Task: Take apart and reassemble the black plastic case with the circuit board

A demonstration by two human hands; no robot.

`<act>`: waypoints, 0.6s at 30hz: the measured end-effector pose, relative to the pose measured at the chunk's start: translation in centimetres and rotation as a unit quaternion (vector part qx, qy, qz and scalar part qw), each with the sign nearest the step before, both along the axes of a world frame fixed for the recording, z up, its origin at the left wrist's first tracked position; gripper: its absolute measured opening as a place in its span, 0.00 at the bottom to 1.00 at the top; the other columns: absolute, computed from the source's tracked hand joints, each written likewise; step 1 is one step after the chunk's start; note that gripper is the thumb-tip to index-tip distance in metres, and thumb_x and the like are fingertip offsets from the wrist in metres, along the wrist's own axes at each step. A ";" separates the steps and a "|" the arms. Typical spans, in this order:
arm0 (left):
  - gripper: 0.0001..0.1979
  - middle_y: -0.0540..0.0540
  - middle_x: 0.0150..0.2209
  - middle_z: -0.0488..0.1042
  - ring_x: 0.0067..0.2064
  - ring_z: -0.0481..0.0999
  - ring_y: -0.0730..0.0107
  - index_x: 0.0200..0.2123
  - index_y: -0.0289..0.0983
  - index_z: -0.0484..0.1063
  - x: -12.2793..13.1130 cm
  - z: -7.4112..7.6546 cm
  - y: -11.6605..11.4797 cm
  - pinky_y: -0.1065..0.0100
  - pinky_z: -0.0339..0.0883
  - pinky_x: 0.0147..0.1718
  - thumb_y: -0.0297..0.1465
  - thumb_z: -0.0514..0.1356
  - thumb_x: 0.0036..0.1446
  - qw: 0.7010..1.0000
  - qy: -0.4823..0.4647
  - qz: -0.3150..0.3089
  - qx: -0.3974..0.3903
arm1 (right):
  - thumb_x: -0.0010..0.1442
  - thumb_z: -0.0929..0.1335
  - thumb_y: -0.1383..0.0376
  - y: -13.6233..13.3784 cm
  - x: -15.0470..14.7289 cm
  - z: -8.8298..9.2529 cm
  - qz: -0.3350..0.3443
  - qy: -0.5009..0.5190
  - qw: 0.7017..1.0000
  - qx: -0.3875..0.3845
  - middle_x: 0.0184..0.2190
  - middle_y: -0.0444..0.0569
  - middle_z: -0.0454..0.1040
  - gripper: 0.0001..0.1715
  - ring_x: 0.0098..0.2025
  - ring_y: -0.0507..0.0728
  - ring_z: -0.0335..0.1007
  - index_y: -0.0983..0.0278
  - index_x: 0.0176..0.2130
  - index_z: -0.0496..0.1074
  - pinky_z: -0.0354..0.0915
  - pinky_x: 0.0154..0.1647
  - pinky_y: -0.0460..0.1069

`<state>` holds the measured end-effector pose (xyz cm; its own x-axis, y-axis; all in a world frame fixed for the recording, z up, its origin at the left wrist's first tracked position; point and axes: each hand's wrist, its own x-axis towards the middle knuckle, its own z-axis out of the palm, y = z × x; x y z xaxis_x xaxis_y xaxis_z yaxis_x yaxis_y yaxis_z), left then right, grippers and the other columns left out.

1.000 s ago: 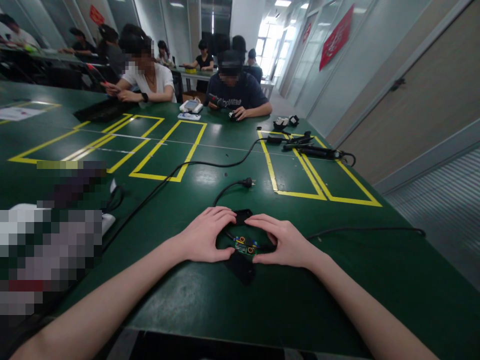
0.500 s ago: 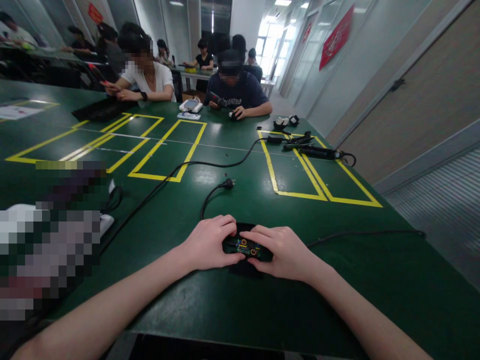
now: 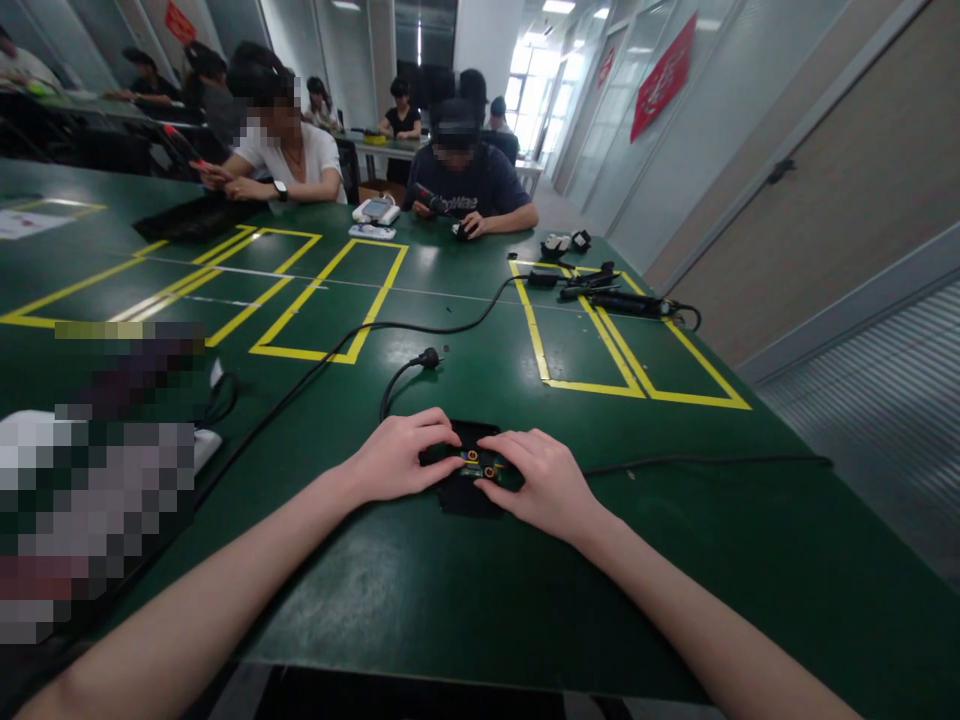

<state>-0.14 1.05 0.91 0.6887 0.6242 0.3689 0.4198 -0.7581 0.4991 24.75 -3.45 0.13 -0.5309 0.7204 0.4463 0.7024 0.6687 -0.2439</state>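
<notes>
Between my hands lies a small circuit board [image 3: 480, 466] with two copper-coloured ring coils, set in a dark housing mostly covered by my fingers. My left hand [image 3: 409, 455] grips its left end, thumb in front and fingers behind. At the right end, my right hand [image 3: 541, 482] pinches it in the same way. Beneath it is a flat black piece [image 3: 466, 502], resting on the green table [image 3: 360, 580]. Just beyond my left hand, a black power plug [image 3: 429, 358] lies on its cord. Another black cable [image 3: 697, 461] runs off to the right from behind my right hand.
Yellow tape rectangles [image 3: 341, 357] mark the table. A long black cord [image 3: 412, 326] crosses to several black tools [image 3: 630, 302] at the far right. Two people sit opposite, one holding a small device [image 3: 463, 231]. A black tray [image 3: 187, 220] lies at the far left.
Both hands and the board have shifted slightly away and to the left. The black piece beneath shows more in front, and the plug has moved left with its cord.
</notes>
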 end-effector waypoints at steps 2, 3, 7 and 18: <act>0.11 0.47 0.36 0.79 0.34 0.79 0.69 0.43 0.37 0.79 0.0 -0.1 0.2 0.70 0.70 0.35 0.37 0.60 0.68 1.000 0.023 0.009 -0.005 | 0.61 0.73 0.63 0.1 0.5 0.2 0.003 -0.002 1.000 -0.015 0.45 0.54 0.83 0.18 0.43 0.60 0.80 0.62 0.51 0.74 0.70 0.42 0.53; 0.12 0.47 0.34 0.79 0.33 0.79 0.70 0.43 0.38 0.79 0.0 -0.1 0.2 0.71 0.69 0.34 0.38 0.59 0.68 0.999 0.032 0.017 -0.009 | 0.61 0.73 0.63 0.2 0.8 0.2 0.002 -0.003 1.000 -0.023 0.45 0.53 0.82 0.19 0.43 0.61 0.80 0.62 0.52 0.74 0.70 0.42 0.54; 0.13 0.50 0.29 0.79 0.30 0.78 0.70 0.47 0.39 0.79 0.1 -0.2 0.3 0.72 0.66 0.32 0.40 0.59 0.69 0.997 0.054 0.057 -0.015 | 0.62 0.73 0.63 0.7 1.6 0.5 -0.007 -0.002 0.998 -0.054 0.45 0.53 0.82 0.18 0.42 0.61 0.79 0.61 0.52 0.74 0.71 0.42 0.54; 0.15 0.52 0.25 0.76 0.24 0.73 0.72 0.48 0.39 0.80 -0.3 0.1 0.5 0.71 0.61 0.28 0.38 0.57 0.68 0.997 0.054 0.057 -0.001 | 0.69 0.70 0.57 1.2 1.6 0.2 0.034 0.051 0.997 -0.040 0.50 0.56 0.81 0.18 0.48 0.62 0.79 0.62 0.54 0.75 0.74 0.50 0.58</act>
<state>-0.42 1.57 1.01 0.6481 0.7020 0.2952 0.5546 -0.7007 0.4488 26.31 -2.23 0.34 -0.5348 0.7193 0.4434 0.6248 0.6899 -0.3656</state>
